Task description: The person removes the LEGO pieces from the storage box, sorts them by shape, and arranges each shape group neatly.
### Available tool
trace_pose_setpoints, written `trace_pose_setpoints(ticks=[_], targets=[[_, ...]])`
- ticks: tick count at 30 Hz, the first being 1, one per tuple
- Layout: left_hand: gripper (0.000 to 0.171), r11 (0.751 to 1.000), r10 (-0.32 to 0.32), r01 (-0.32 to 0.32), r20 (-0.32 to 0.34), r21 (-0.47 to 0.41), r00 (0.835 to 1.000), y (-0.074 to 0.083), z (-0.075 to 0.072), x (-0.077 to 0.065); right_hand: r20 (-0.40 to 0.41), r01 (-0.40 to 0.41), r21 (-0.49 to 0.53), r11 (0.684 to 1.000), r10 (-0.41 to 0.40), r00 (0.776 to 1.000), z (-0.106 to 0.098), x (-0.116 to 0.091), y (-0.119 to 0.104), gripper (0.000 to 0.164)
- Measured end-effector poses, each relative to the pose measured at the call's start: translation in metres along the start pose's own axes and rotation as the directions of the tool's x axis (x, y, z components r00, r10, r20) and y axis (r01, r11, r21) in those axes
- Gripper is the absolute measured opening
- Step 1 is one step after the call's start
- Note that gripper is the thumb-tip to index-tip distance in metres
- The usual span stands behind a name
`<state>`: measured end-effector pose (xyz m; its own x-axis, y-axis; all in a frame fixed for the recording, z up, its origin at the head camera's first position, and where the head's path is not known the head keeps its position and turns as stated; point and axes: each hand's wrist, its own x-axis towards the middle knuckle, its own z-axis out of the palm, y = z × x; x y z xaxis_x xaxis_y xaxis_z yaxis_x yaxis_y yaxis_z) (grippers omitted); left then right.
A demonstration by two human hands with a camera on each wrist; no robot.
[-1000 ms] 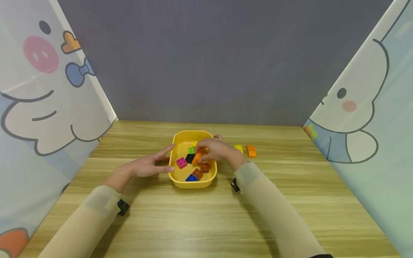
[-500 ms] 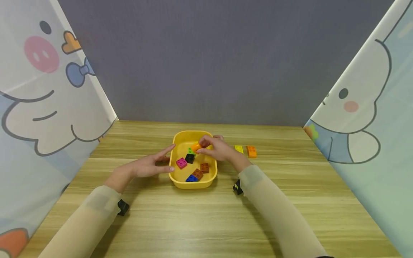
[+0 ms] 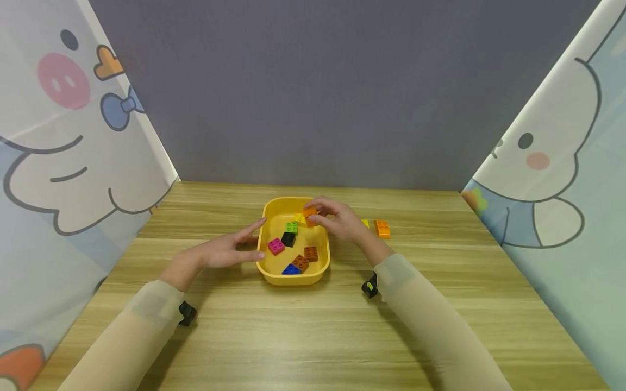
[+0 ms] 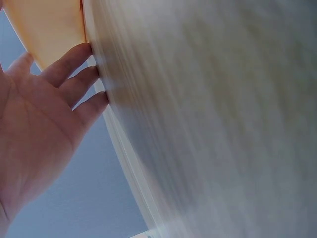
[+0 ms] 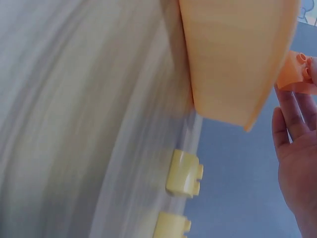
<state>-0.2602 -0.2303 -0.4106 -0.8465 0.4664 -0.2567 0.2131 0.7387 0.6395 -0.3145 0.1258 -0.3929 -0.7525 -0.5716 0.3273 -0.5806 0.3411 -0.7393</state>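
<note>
Behind the wood-grain table [image 3: 274, 342] stands a plain dark grey partition [image 3: 313, 98], and at both sides I see pale cartoon panels, a left panel [image 3: 98, 157] and a right panel [image 3: 552, 217]. Toward the far part of the table, about in its middle, there is a yellow plastic bin [image 3: 293, 280] with rounded corners. The person's left hand [image 3: 222, 251] is free and grasps nothing; its fingers are spread, and the tips of thumb and index finger lie at the bin's left rim. The right hand [image 3: 340, 222] pinches an orange toy brick [image 3: 310, 216] between thumb and fingers, over the far right part of the bin. It is raised from the bin's floor, but from my place I cannot judge well how high.

Inside the bin, near this held piece, lie a yellow brick [image 3: 300, 220] and a lime green brick [image 3: 292, 227]; then come a black brick [image 3: 288, 239] and, further left, a pink brick [image 3: 276, 246]. Closer to the front are two brown bricks [image 3: 311, 253] and a blue brick [image 3: 291, 269]. On the table, to the right of the bin, lies another orange brick [image 3: 382, 228], with a second yellow brick [image 3: 365, 223] near it, partly covered by the right hand.
</note>
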Motion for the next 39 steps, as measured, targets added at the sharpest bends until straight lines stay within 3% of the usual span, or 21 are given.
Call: trace_pose_setpoints(ticks=[4,12,23,33,39], targets=[[0.101,1.000,-0.004,0.004,0.000,0.002,1.000,0.000,0.000,0.001,-0.016,-0.036,-0.014,0.999,0.035,0.999,-0.011,-0.008,-0.001,0.028],[0.100,1.000,0.003,-0.003,-0.001,0.004,1.000,0.000,0.000,0.000,-0.070,-0.075,-0.029,0.997,0.073,0.995,-0.037,-0.028,0.007,0.045],[0.100,1.000,0.006,-0.006,-0.003,-0.001,1.000,0.001,0.000,0.000,-0.127,-0.179,-0.045,0.983,0.172,0.977,-0.092,-0.073,0.029,0.054],[0.101,1.000,0.001,-0.001,-0.001,0.014,1.000,0.001,0.000,0.000,-0.131,-0.375,-0.101,0.921,0.362,0.923,-0.145,-0.117,0.062,0.059],[0.101,1.000,0.015,-0.015,0.000,0.010,1.000,0.001,0.001,0.000,-0.080,-0.417,-0.206,0.885,0.410,0.909,-0.160,-0.136,0.077,0.058]])
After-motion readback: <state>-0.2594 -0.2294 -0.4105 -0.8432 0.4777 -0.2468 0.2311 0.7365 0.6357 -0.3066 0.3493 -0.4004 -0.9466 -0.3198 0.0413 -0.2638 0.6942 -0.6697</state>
